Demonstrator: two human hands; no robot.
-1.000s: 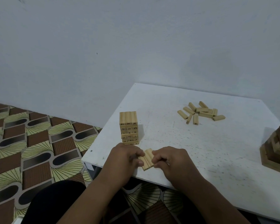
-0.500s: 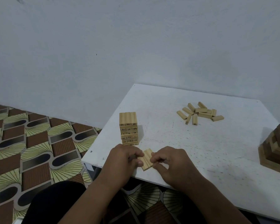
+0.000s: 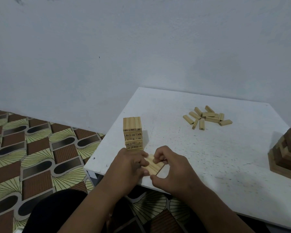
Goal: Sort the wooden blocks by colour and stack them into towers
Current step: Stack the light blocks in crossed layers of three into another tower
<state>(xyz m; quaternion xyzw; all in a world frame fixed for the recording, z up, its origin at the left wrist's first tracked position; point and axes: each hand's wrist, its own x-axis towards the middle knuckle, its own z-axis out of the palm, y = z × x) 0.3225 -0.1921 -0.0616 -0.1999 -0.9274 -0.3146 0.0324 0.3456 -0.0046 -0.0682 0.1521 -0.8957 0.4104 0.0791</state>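
Both hands pinch smooth, pale rectangular wooden blocks (image 3: pixel 154 165) laid side by side.

Pale matt wooden blocks (image 3: pixel 207 117) with printed numbers, light wood tower (image 3: pixel 132 133) left of centre, darker brown wooden stack (image 3: pixel 286 153) at right edge, white matt speckled bench (image 3: pixel 225 153), glossy patterned floor (image 3: pixel 32 153), matt painted wall (image 3: pixel 141 47)

Numbers 31, 32, 15, 44, 18 on tower (image 3: pixel 132 133) block ends.
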